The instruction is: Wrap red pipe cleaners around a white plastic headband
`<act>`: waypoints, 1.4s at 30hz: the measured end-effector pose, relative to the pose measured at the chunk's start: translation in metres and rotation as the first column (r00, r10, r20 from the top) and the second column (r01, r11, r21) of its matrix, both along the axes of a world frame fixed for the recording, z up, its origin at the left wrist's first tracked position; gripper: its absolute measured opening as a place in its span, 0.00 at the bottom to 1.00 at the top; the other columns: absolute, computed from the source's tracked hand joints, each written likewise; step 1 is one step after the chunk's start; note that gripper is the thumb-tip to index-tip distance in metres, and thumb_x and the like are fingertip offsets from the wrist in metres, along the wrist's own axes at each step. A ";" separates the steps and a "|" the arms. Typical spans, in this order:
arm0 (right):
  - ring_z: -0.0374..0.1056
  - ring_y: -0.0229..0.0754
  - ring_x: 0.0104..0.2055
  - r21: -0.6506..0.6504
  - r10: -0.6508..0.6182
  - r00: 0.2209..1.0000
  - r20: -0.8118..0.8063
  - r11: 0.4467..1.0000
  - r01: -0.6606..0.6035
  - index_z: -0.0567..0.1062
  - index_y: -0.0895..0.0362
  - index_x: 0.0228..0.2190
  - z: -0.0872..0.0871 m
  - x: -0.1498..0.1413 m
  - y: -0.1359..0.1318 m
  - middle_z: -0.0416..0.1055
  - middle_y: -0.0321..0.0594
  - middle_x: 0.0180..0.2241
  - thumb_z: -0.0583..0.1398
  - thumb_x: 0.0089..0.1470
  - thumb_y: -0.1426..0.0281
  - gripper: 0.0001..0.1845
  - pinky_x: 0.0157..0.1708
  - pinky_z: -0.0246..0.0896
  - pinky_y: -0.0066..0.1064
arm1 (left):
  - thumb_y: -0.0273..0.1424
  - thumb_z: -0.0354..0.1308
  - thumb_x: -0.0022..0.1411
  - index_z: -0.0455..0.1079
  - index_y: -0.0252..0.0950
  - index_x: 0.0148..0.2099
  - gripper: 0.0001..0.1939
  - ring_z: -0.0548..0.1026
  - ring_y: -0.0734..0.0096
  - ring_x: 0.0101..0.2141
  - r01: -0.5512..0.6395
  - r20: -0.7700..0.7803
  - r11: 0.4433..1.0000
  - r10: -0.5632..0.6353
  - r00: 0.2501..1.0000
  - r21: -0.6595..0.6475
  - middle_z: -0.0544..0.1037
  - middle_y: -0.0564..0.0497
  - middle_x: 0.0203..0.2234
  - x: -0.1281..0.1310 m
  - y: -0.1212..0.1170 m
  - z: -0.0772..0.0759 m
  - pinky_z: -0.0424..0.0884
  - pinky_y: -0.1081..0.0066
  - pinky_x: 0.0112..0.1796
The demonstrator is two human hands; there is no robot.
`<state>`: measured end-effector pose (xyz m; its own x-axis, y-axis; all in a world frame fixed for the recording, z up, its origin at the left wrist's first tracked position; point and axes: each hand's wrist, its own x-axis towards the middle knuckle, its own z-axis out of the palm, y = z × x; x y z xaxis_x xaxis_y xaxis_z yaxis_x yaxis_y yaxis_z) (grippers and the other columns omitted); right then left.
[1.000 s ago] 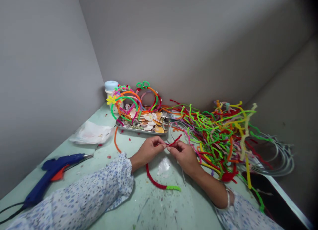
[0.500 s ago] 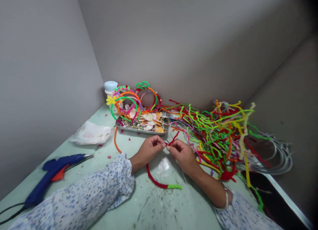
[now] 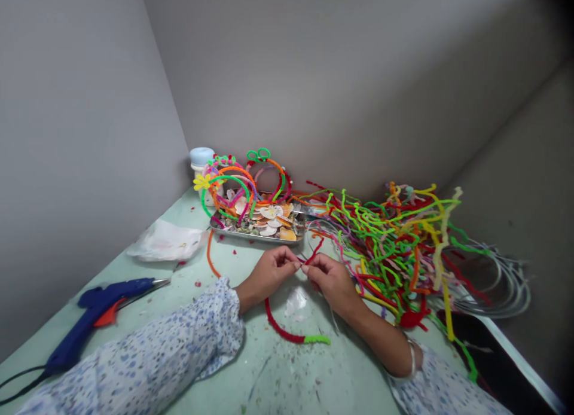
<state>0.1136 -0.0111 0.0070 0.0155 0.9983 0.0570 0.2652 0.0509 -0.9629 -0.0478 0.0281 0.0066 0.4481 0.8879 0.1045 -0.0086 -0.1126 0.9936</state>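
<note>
Near the middle of the table, my left hand (image 3: 274, 272) and my right hand (image 3: 329, 278) meet fingertip to fingertip. Both are closed in a pinch on a thin red pipe cleaner (image 3: 316, 249), whose free end sticks up between them. What lies right at the fingertips is too small to make out. Below my left hand curves a red and green pipe-cleaner band (image 3: 287, 335); its upper end is hidden behind the hand. A small clear plastic piece (image 3: 296, 302) lies on the table between my wrists.
Behind my hands stands a metal tray (image 3: 287, 241) of shells, with pipe-cleaner headbands (image 3: 231, 179) on it and a blue-lidded jar (image 3: 201, 158) beside. A tangled pipe-cleaner heap (image 3: 385, 235) and coiled wire (image 3: 506, 283) lie right. At left are a plastic bag (image 3: 168, 241) and a blue glue gun (image 3: 96, 310).
Both hands keep their pinch on the red pipe cleaner, with only a very slight shift of the fingers. The whole view has moved slightly; nothing else differs.
</note>
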 end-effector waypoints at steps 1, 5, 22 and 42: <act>0.54 0.34 0.17 0.009 -0.004 1.000 0.003 1.000 0.003 0.67 0.56 0.22 0.000 0.000 0.000 0.59 0.28 0.15 0.59 0.49 0.62 0.12 0.18 0.48 0.26 | 0.34 0.59 0.54 0.67 0.32 0.30 0.09 0.62 0.78 0.24 -0.001 -0.003 1.000 0.001 1.000 -0.007 0.67 0.55 0.22 0.000 0.000 0.001 0.58 0.76 0.27; 0.59 0.36 0.22 0.142 -0.049 0.994 0.092 0.989 0.036 0.68 0.56 0.24 -0.005 -0.002 -0.001 0.65 0.32 0.20 0.59 0.51 0.61 0.12 0.22 0.53 0.26 | 0.35 0.59 0.54 0.67 0.33 0.30 0.09 0.57 0.80 0.20 -0.023 -0.002 0.998 0.023 1.000 -0.059 0.63 0.58 0.18 0.001 0.000 0.001 0.54 0.76 0.23; 0.68 0.41 0.36 0.508 -0.153 0.915 0.373 0.859 -0.063 0.74 0.53 0.33 -0.012 0.005 -0.001 0.71 0.39 0.33 0.57 0.56 0.71 0.06 0.37 0.63 0.31 | 0.36 0.58 0.53 0.67 0.33 0.31 0.10 0.56 0.81 0.17 -0.061 0.022 0.985 0.065 0.998 -0.159 0.60 0.60 0.15 0.001 0.004 -0.003 0.49 0.76 0.20; 0.69 0.41 0.36 0.523 -0.156 0.927 0.342 0.851 -0.049 0.76 0.52 0.34 -0.011 0.004 -0.002 0.73 0.39 0.34 0.57 0.56 0.70 0.06 0.36 0.66 0.33 | 0.37 0.59 0.54 0.66 0.34 0.31 0.11 0.55 0.81 0.17 -0.048 0.005 0.989 0.049 0.999 -0.141 0.60 0.59 0.15 0.001 0.002 -0.002 0.48 0.76 0.20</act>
<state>0.1178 -0.0130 -0.0038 -0.0562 0.8187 0.5715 0.6021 0.4844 -0.6347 -0.0472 0.0305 0.0041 0.4035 0.9148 -0.0193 -0.0153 0.0279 0.9995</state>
